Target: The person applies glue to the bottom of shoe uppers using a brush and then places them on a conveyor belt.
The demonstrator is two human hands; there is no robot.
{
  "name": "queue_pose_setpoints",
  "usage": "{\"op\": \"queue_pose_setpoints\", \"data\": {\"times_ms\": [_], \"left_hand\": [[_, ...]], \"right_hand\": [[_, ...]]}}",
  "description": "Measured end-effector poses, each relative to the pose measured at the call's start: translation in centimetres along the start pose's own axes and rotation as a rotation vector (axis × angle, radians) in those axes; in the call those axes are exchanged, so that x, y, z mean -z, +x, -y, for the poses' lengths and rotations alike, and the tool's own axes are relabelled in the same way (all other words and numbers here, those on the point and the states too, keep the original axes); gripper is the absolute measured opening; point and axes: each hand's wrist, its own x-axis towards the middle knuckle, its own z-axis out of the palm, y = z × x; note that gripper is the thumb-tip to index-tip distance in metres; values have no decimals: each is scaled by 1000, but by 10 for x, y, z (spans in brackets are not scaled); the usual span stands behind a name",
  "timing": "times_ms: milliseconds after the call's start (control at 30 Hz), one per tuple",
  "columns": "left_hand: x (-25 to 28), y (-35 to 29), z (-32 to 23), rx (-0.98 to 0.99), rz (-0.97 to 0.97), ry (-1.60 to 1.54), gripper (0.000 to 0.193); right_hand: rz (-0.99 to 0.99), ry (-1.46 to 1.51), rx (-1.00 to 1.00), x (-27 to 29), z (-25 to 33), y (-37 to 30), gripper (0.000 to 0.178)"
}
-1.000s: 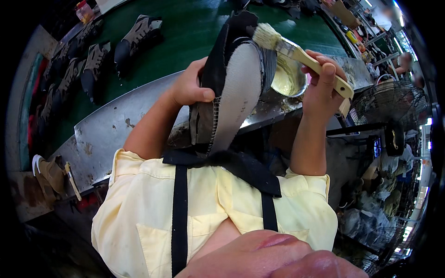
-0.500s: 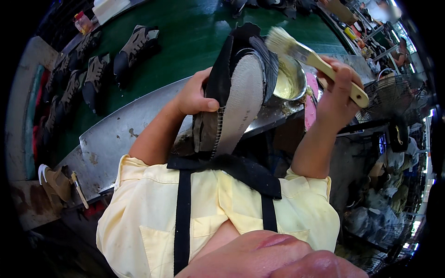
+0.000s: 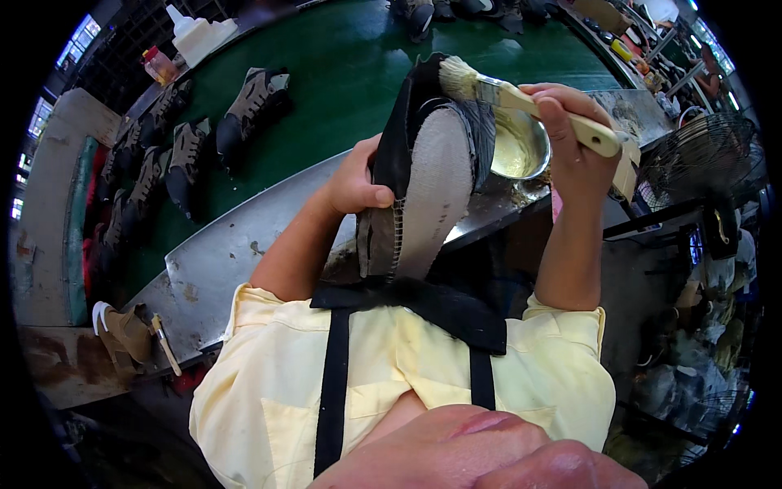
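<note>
My left hand (image 3: 360, 181) grips the side of a shoe upper (image 3: 440, 163), thumb near its stitched edge. The upper is black and grey, and its pale sole side faces me, with the black edge flaring open at the far end. In my right hand (image 3: 580, 143) is a paintbrush (image 3: 513, 96) with a pale wooden handle. Its whitish bristles lie against the inside of the black flared edge, at the far end. Just beyond, to the right, a metal bowl (image 3: 521, 145) with a creamy yellow substance is partly covered by the upper.
Several grey-and-black shoe uppers (image 3: 251, 106) lie on the green belt (image 3: 334, 81), left and far. A worn metal ledge (image 3: 244, 232) runs before it. At left are a brown shoe upper (image 3: 126, 330) and another brush (image 3: 165, 344). A fan (image 3: 692, 163) stands at right.
The brush has moved left and its bristles now meet the upper's black edge. My left hand keeps its grip on the upper. The whole view has shifted slightly.
</note>
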Motion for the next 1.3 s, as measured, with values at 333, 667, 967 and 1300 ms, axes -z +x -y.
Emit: {"op": "queue_pose_setpoints", "data": {"times_ms": [333, 667, 967, 1300], "left_hand": [[0, 4, -1, -52, 21, -20, 101], [-6, 11, -8, 20, 45, -25, 120], [-5, 10, -9, 48, 42, -30, 124], [-19, 23, -10, 49, 100, -151, 120]], "right_hand": [[48, -28, 205, -16, 7, 10, 12], [-95, -43, 273, -23, 11, -1, 11], [-272, -68, 252, -18, 9, -5, 8], [-264, -71, 293, -36, -1, -17, 12]]}}
